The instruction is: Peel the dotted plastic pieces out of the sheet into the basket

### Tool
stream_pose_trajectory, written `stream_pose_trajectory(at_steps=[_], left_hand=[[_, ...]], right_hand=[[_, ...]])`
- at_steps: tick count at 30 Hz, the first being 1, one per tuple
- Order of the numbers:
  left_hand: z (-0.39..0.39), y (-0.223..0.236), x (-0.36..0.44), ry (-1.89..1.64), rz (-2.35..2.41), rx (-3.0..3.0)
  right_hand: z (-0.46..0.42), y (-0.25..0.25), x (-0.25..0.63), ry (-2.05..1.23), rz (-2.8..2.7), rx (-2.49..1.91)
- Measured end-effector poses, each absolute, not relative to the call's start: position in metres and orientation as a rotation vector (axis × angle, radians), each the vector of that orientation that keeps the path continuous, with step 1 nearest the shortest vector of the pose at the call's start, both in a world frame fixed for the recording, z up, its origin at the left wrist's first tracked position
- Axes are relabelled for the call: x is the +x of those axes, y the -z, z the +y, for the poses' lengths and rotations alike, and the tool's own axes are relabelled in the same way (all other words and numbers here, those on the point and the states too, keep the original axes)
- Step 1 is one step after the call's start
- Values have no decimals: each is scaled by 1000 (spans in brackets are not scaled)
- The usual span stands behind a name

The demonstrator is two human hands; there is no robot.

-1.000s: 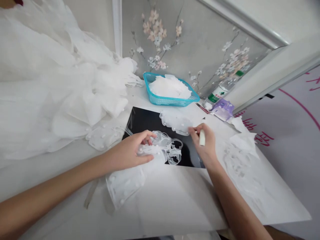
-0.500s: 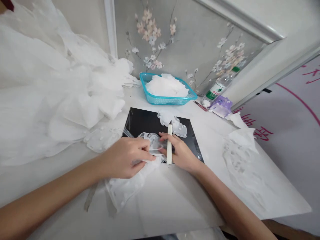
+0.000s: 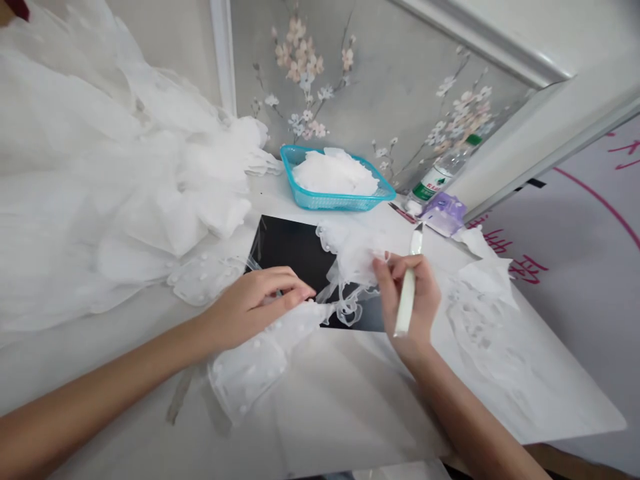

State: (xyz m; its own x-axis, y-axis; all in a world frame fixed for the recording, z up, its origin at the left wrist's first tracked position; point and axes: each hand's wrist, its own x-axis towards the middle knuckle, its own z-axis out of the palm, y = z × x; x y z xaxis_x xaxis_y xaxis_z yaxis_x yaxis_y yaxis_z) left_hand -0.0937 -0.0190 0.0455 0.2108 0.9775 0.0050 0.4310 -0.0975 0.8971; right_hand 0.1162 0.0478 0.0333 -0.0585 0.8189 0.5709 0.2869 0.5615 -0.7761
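My right hand (image 3: 413, 297) is closed around a slim white-handled tool (image 3: 406, 303), its small dark pointed tip (image 3: 419, 228) aimed up and away. The same hand's thumb and fingertip pinch a sheer white fabric piece (image 3: 357, 257), lifted over the right part of the black board (image 3: 287, 247). Thin curly fabric strips (image 3: 350, 310) hang below that piece. At the board's near left edge, my left hand (image 3: 260, 303) has its fingers together, tips down on the fabric. From under it a beaded white fabric piece (image 3: 250, 373) spreads toward me.
Heaped white sheer fabric (image 3: 125, 153) fills the left side. A blue basket (image 3: 340, 201) of white pieces stands at the back, with a water bottle (image 3: 435, 177), red-handled tool (image 3: 401, 213) and purple packet (image 3: 444, 212) to its right. Cut fabric scraps (image 3: 485, 327) lie at right.
My right hand has moved right and up from beside my left hand, pulling sheer fabric with it. The white-handled tool has turned, its dark tip now showing. My left hand has barely shifted.
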Motion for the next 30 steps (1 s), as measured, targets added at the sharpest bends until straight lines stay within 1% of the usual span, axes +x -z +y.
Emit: stream_pose_trajectory(at_steps=[2,4,6,8,12,15,18,21,23,24,26,28,30], left_hand=[[-17,-40,-94,-874,1250,1513],[-15,-35,-95,-860,1148,1357],[-14,-32,-94,-857,1139,1217],[-13,-32,-92,-877,1198,1072],[-13,-39,-89,-1018,1305,779],[-10,-42,-90,-1164,1224,709],[-10,-43,-91,-1192,1116,724],[-14,-44,-92,-1096,1097,725],[-16,-44,-93,-1021,1027,748],[-17,-44,-92,-996,989,760],[-18,-44,-92,-978,959,761],[-18,-42,-91,-1025,1005,740],[-17,-39,-90,-1106,1072,715]], right_hand=[[36,-36,111,-549,-1954,-748],[27,-37,107,-630,-2328,-470],[22,-38,106,-712,-2491,-310],[21,-37,107,-783,-2391,-367],[23,-36,108,-935,-1964,-650],[23,-37,106,-994,-1798,-798],[26,-36,103,-941,-1706,-883],[30,-34,105,-820,-1676,-958],[33,-35,107,-822,-1759,-960],[34,-35,108,-868,-1819,-933],[33,-38,109,-1061,-1908,-859],[31,-40,108,-1299,-1876,-814],[29,-41,107,-1467,-1771,-838]])
